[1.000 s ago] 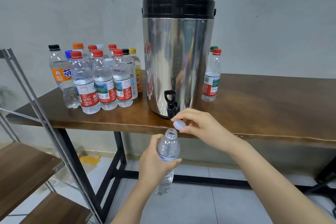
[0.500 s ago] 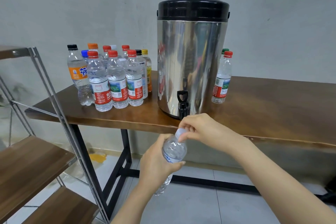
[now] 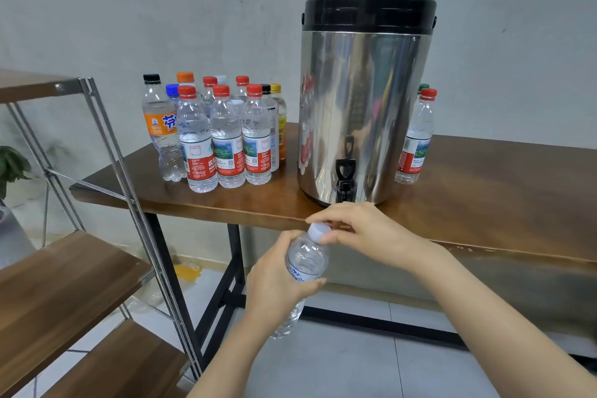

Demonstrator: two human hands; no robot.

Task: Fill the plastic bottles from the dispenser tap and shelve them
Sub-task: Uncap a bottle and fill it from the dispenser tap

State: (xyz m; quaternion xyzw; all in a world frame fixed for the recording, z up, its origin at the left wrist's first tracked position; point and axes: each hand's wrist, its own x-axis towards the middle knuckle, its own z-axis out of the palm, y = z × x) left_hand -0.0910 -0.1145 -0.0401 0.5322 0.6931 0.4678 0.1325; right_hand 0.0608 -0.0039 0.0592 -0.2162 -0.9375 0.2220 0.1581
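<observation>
My left hand grips a clear plastic bottle around its middle, below the table edge and in front of the dispenser. My right hand pinches the white cap that sits on the bottle's neck. The steel dispenser with a black lid stands on the wooden table, its black tap just above my hands. A cluster of several capped bottles stands left of the dispenser. One red-capped bottle stands to its right.
A metal-framed shelf unit with wooden boards stands at the left, close to the table corner. The table's black legs and a tiled floor lie below. A grey wall is behind. A green-capped bottle peeks from behind the red-capped one.
My right hand brought the white cap down from beside the tap onto the bottle's neck. The view swung left, so the shelf shows more.
</observation>
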